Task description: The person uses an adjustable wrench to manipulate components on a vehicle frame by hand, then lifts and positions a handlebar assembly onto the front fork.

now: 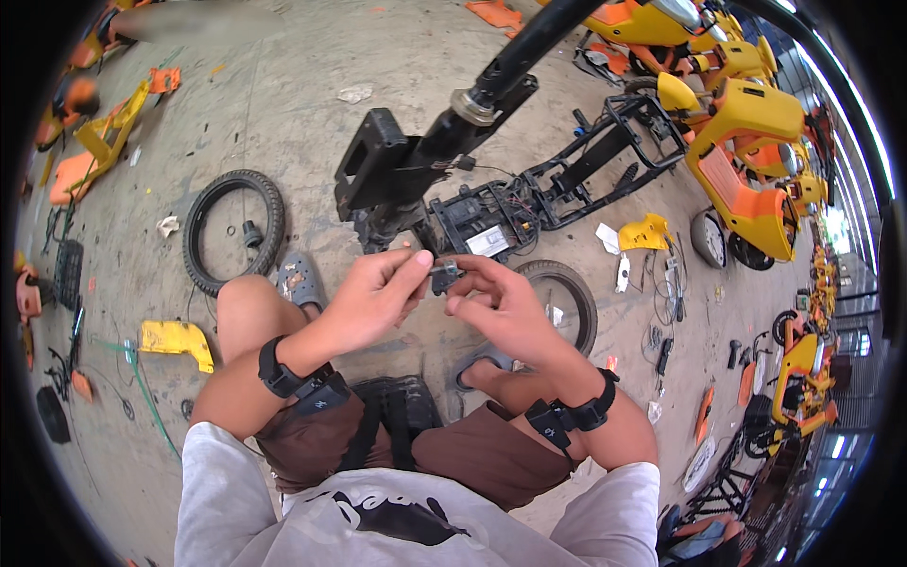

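Both my hands meet in front of my knees around a small black part (pixel 444 277) that looks like plastic with a greyish top; its exact kind does not show. My left hand (pixel 380 291) is closed, its thumb and fingertips pinched at the part's left edge. From the other side my right hand (pixel 505 307) has its thumb and forefinger curled around the part. Just beyond my hands stands a stripped black scooter frame (pixel 590 175), its steering column (pixel 452 132) tilted up to the right. Loose wiring and a pale label lie in the frame's middle.
A tyre (pixel 195 213) lies at left, and another tyre (pixel 588 312) beside my right knee. Yellow body panels (pixel 175 342) and cables are scattered about. Yellow-orange scooters (pixel 756 123) line the right side. A person (pixel 704 539) is partly visible at lower right.
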The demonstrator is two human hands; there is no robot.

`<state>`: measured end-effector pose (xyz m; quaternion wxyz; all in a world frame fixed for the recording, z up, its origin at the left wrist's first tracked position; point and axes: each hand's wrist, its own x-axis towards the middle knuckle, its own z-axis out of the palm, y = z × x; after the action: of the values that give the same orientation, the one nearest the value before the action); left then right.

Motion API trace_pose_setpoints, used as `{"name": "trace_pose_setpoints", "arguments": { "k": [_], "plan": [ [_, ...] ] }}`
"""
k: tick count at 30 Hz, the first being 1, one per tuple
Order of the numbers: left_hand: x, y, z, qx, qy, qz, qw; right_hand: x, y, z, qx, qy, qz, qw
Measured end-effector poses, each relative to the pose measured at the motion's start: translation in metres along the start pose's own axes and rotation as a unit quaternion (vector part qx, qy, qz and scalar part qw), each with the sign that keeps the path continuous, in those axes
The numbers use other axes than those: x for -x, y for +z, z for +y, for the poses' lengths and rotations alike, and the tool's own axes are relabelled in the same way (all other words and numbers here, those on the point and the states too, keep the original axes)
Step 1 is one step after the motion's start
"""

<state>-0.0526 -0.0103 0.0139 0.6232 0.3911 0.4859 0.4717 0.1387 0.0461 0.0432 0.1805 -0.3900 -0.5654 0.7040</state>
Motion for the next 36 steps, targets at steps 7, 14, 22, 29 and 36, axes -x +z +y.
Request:
{"name": "trace_pose_setpoints", "arguments": {
  "k": [7, 14, 22, 29, 36],
  "plan": [
    [0.001, 0.002, -0.001, -0.025, 0.027, 0.007, 0.999, -0.007, 0.0, -0.001, 0.002, -0.009, -0.035, 0.999],
    [0.001, 0.0, -0.005, -0.054, 0.031, 0.013, 0.998, -0.004, 0.003, -0.009, -0.091, 0.029, -0.052, 0.994],
    [-0.003, 0.001, 0.004, -0.002, 0.011, 0.028, 1.0, 0.0, 0.0, -0.003, -0.081, -0.007, -0.09, 0.993],
    [0.003, 0.008, 0.006, -0.032, 0.023, 0.025, 0.999, -0.006, -0.006, -0.003, 0.0, -0.027, -0.055, 0.998],
    [0.004, 0.003, 0.002, -0.092, 0.029, 0.007, 0.995, -0.009, -0.015, -0.008, -0.132, 0.078, -0.105, 0.983]
  ]
}}
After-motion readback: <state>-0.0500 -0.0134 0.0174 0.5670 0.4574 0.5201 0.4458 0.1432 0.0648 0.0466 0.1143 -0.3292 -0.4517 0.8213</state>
